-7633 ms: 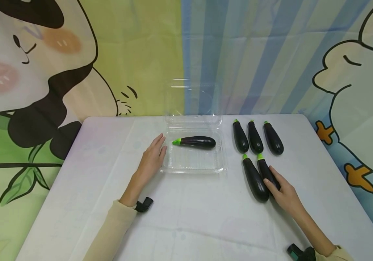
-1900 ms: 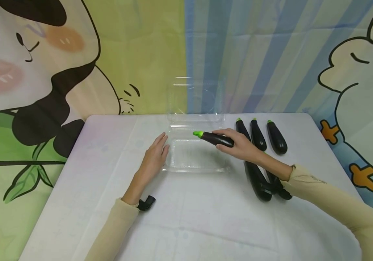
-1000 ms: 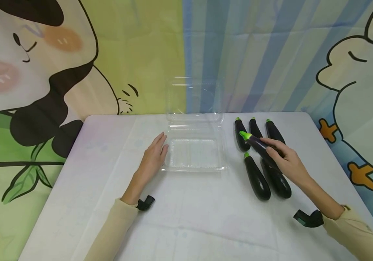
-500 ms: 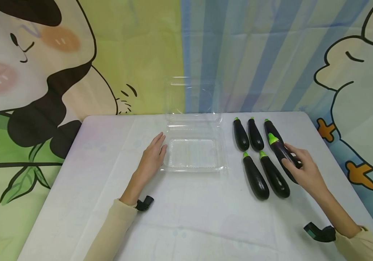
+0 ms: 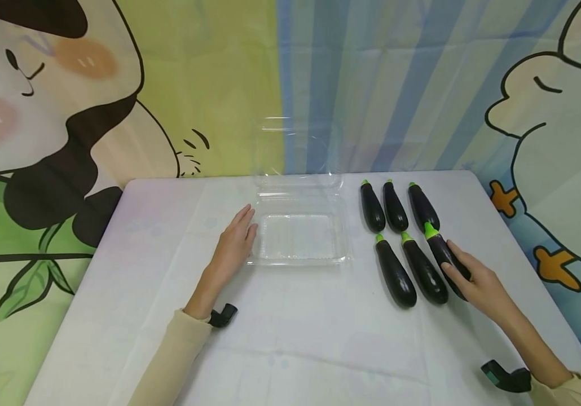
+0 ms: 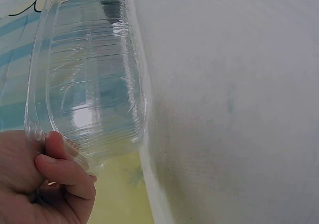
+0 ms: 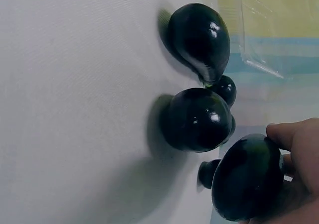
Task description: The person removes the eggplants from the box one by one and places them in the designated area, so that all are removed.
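Right hand (image 5: 478, 279) gripping eggplant (image 5: 443, 256), table (image 5: 300, 338)

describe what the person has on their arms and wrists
Both arms wear long beige sleeves, the left sleeve and the right sleeve. A small black device sits at each wrist: the left device and the right device, which shows a teal edge. The hands are bare.

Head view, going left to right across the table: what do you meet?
Left hand → clear plastic container → front-row eggplant → middle front eggplant → eggplant under the fingers → right hand.
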A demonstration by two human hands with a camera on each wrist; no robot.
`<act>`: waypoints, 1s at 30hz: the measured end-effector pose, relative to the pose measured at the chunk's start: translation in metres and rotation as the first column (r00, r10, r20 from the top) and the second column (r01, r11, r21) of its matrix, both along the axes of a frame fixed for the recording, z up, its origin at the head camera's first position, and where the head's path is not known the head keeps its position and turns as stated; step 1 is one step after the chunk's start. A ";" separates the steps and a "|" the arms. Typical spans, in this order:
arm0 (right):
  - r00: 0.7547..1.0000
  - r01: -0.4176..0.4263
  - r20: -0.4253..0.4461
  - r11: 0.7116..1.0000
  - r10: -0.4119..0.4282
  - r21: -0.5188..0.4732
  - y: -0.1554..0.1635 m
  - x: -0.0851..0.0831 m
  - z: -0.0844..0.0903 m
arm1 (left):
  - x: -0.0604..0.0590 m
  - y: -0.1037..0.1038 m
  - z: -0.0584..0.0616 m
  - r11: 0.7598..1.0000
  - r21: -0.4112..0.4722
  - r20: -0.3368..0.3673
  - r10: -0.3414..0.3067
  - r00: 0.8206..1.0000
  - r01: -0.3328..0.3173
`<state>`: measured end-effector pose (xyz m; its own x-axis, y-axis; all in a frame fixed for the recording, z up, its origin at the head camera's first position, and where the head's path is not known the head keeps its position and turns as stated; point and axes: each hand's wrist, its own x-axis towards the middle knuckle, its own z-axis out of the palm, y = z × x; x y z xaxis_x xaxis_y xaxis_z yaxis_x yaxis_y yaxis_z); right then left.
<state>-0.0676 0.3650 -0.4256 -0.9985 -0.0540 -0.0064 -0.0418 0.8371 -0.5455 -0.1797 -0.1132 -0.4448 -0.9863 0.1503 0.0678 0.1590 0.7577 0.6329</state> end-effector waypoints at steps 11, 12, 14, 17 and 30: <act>0.997 -0.011 0.074 0.999 0.008 0.046 0.008 0.003 -0.012 | 0.001 0.000 0.001 1.000 0.004 0.006 0.002 1.000 -0.002; 0.997 -0.008 0.080 0.999 0.005 0.046 0.008 0.002 -0.013 | 0.001 0.000 0.001 1.000 0.005 0.009 0.004 1.000 -0.004; 0.996 -0.006 0.086 0.999 0.001 0.054 0.010 0.002 -0.015 | 0.001 0.001 0.000 1.000 0.007 0.011 0.005 1.000 -0.005; 0.995 -0.006 0.104 0.997 -0.001 0.071 0.012 0.000 -0.018 | 0.001 0.001 0.000 1.000 0.010 0.011 0.006 1.000 -0.006; 0.984 -0.014 0.181 0.998 0.002 0.068 0.017 -0.007 -0.025 | -0.001 0.001 -0.001 1.000 -0.002 0.004 0.014 1.000 -0.014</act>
<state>-0.0749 0.3818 -0.4510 -0.9801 -0.0552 -0.1905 0.0453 0.8729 -0.4857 -0.1804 -0.1118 -0.4453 -0.9886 0.1369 0.0631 0.1457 0.7607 0.6325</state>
